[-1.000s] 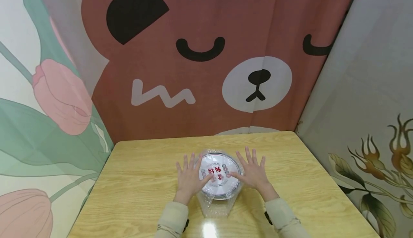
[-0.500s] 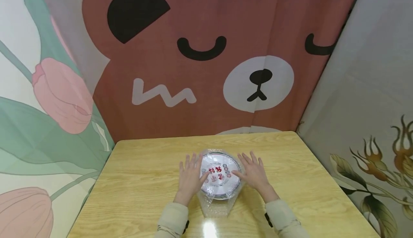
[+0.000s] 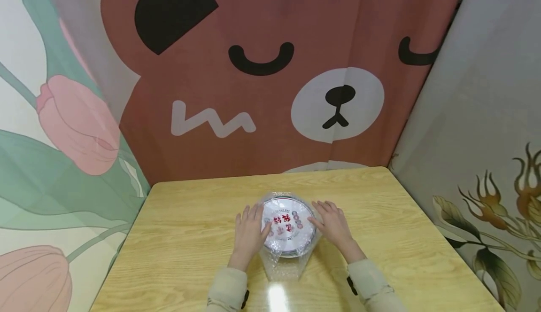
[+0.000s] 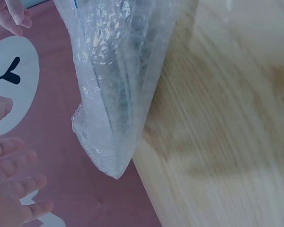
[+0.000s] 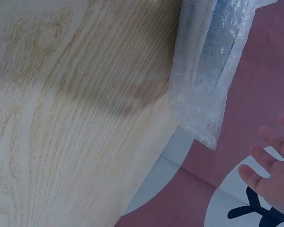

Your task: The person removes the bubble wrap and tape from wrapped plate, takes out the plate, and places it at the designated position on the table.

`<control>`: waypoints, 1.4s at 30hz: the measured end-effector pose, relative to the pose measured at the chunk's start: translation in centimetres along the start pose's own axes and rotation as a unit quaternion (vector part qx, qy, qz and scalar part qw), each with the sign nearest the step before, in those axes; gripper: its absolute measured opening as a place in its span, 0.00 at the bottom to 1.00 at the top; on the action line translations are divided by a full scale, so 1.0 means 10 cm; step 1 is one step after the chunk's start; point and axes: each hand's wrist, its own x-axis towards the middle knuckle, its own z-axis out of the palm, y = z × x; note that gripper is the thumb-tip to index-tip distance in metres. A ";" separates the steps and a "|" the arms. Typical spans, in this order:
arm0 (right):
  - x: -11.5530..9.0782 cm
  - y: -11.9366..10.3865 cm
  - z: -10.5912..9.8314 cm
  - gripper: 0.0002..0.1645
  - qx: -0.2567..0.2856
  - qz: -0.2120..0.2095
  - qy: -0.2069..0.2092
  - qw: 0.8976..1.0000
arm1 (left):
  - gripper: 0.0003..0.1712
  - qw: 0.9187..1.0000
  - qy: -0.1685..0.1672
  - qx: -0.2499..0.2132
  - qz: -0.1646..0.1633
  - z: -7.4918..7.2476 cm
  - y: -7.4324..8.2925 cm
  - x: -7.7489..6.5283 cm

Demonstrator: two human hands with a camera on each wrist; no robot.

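Note:
A round item with a white printed top and red characters (image 3: 291,230), wrapped in bubble wrap (image 3: 282,270), sits on the wooden table. My left hand (image 3: 248,230) hovers along its left side, and its thumb overlaps the rim in the head view. On the opposite side, my right hand (image 3: 335,225) has its thumb at the right rim. Both hands have relaxed fingers and hold nothing. In the left wrist view, the left fingers (image 4: 26,184) stand apart from the bubble wrap (image 4: 113,94). A gap likewise separates the right hand (image 5: 274,170) from the wrap (image 5: 203,80) in the right wrist view.
The wooden table (image 3: 190,237) reaches back to a hanging cloth with a bear print (image 3: 211,86). A tulip-print cloth (image 3: 80,124) hangs at the left and a grey floral one (image 3: 477,128) at the right.
The spread fingers of both hands have relaxed and drawn closer together. Both thumbs have moved outward from over the printed top toward its rim. The wrapped item has stayed on the same spot.

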 end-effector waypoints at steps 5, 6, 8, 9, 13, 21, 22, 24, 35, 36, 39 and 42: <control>-0.01 0.00 0.01 0.29 0.008 -0.001 0.009 1.000 | 0.29 1.000 -0.002 -0.006 -0.013 0.03 0.00 -0.03; -0.02 0.00 0.02 0.28 0.007 -0.004 0.012 1.000 | 0.29 1.000 -0.001 -0.007 -0.017 0.04 0.00 -0.04; -0.03 0.00 0.03 0.28 0.008 -0.009 0.018 1.000 | 0.29 1.000 0.002 -0.005 -0.024 0.04 0.00 -0.05; -0.03 0.00 0.03 0.28 0.008 -0.011 0.022 1.000 | 0.30 1.000 0.005 -0.005 -0.027 0.04 0.00 -0.06; -0.05 0.01 0.06 0.27 0.027 -0.010 0.028 0.999 | 0.31 1.000 0.011 -0.002 -0.027 0.07 -0.01 -0.07; -0.08 0.01 0.11 0.26 0.051 -0.005 0.028 0.998 | 0.33 1.000 0.011 -0.011 -0.024 0.12 -0.02 -0.10; -0.08 0.00 0.11 0.26 0.050 -0.004 0.027 0.998 | 0.34 1.000 0.006 -0.012 -0.026 0.12 -0.02 -0.11; -0.08 0.00 0.11 0.25 0.045 -0.004 0.025 0.999 | 0.34 0.999 -0.003 -0.016 -0.028 0.12 -0.01 -0.12; -0.07 -0.02 0.10 0.21 0.024 -0.012 0.007 1.000 | 0.32 0.999 0.030 -0.019 -0.011 0.20 -0.02 -0.17; -0.07 -0.03 0.09 0.20 0.025 -0.013 0.007 1.000 | 0.31 0.999 0.035 -0.017 -0.009 0.21 -0.03 -0.18; -0.08 -0.03 0.08 0.18 0.028 -0.018 0.007 0.999 | 0.31 0.999 0.039 -0.016 -0.011 0.24 -0.03 -0.19; -0.08 -0.04 0.08 0.17 0.029 -0.023 0.009 0.999 | 0.30 0.999 0.035 -0.015 -0.012 0.26 -0.02 -0.20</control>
